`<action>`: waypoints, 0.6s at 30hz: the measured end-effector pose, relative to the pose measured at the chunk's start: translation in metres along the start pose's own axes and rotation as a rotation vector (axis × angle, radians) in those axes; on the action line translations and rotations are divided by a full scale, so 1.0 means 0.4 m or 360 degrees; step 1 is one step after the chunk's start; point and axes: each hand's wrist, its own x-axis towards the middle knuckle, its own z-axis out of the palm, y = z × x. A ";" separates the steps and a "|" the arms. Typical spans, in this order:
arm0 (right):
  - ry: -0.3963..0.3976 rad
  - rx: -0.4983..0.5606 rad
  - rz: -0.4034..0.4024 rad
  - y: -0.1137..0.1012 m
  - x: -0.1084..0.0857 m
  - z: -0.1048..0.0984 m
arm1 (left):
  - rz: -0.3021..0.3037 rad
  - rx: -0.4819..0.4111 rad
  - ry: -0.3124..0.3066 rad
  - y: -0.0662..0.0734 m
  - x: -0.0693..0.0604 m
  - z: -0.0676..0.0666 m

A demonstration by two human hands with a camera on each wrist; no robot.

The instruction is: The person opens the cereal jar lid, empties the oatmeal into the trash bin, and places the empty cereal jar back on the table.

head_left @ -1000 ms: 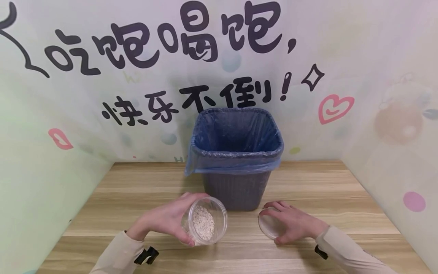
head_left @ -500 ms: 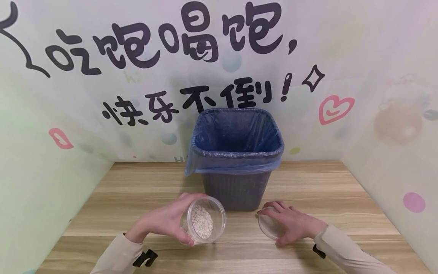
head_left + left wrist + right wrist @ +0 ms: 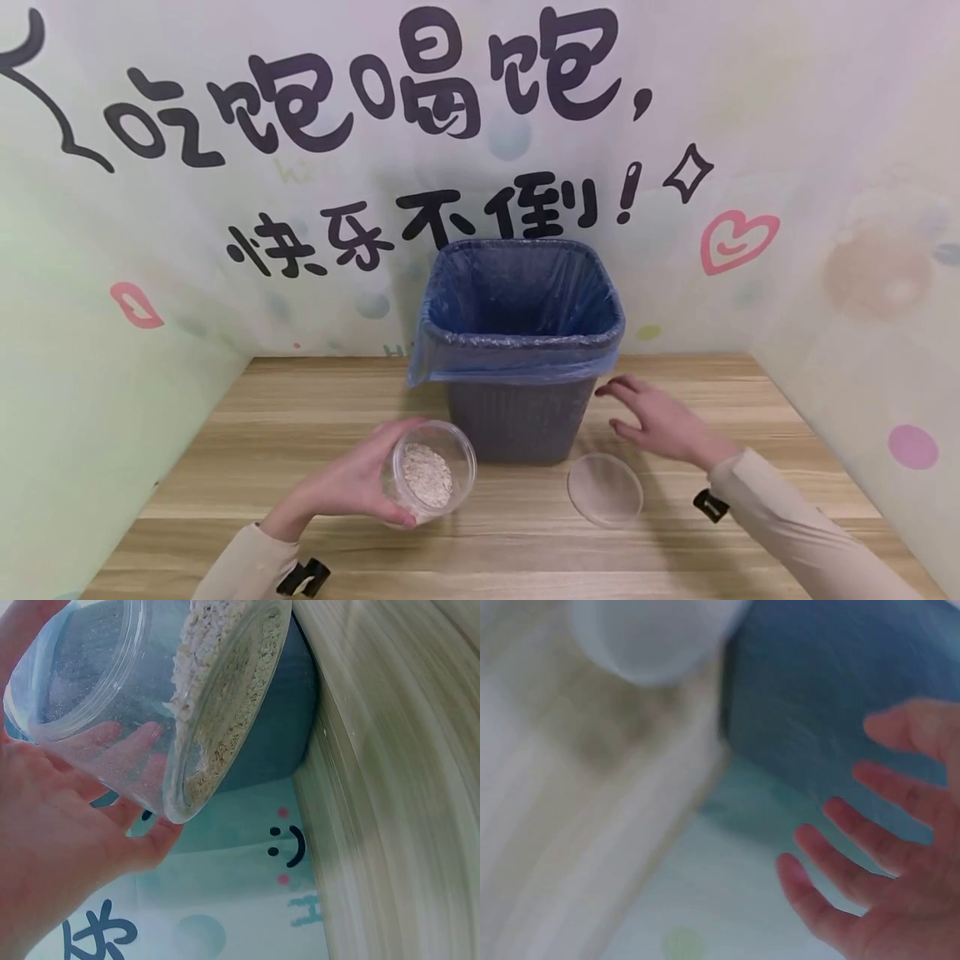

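One cream-coloured sleeve (image 3: 243, 567) comes in at lower left, cut off by the bottom edge, with one black band (image 3: 303, 577) beside it. The left hand (image 3: 352, 483) holds one round, clear plastic tub (image 3: 463, 467), thumb at the near side and fingers curled round the wall; some fingers show through the plastic in the left wrist view. The tub tilts, its mouth facing up and rightward, one heap of pale flaky grain (image 3: 426, 475) inside. Its lower edge's contact with the wood-grain table (image 3: 510, 542) cannot be told.

Behind and rightward stands one dark tapered bin (image 3: 517, 425), upright, one translucent blue plastic liner (image 3: 525, 360) folded over its rim. It hides part of the lower of two lines of black lettering on the wall (image 3: 750, 108).

A stretch of tabletop separates the tub from one thin, clear round disc (image 3: 604, 492), flat near the bin's front right corner. Beyond, the right hand (image 3: 663, 421) is apart from disc and bin, its grip wide, all five digits spread. In the right wrist view a whitish rounded shape is blurred and cut off. Rightward, tabletop runs on to its slanting edge.
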 end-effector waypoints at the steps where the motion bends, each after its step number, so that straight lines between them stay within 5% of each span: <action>1: 0.0037 0.0003 0.0031 0.007 0.011 -0.016 | -0.0009 0.0010 0.0017 -0.003 -0.003 -0.001; 10: 0.0236 0.0190 0.0234 0.059 0.114 -0.117 | -0.0101 -0.0009 0.0069 -0.029 -0.031 -0.004; 18: 0.0285 0.0308 0.0448 0.022 0.194 -0.192 | -0.0155 0.0014 0.0148 -0.051 -0.052 -0.012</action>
